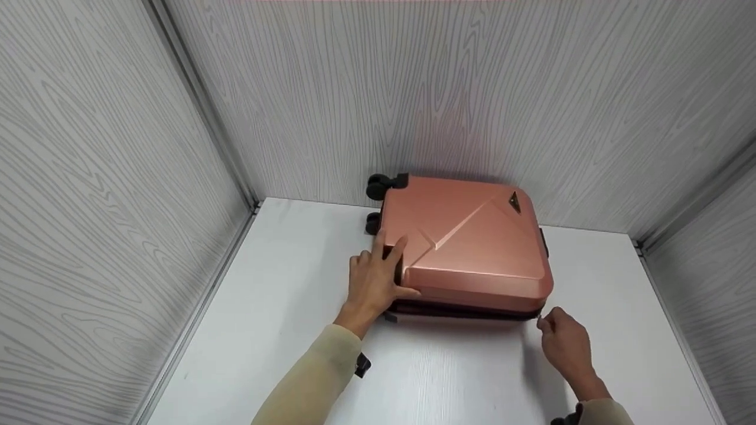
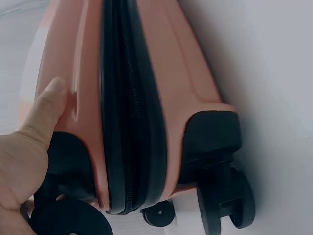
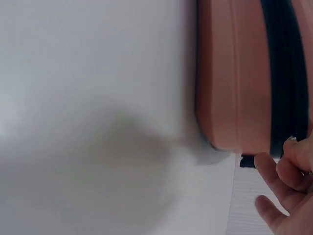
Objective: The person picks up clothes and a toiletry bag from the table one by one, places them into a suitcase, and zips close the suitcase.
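A rose-pink hard-shell suitcase lies on its side on the white table. My left hand rests with spread fingers over its near left corner, the thumb on the front side of the shell. In the left wrist view, that thumb presses beside the black zipper band. At the near right corner my right hand pinches the zipper pull, of which only a small shiny bit shows between thumb and finger. The zipper looks closed along the front.
Black wheels stick out from the suitcase's left end. A black handle sits on its right end. Wood-grain panels stand behind and at both sides of the white table.
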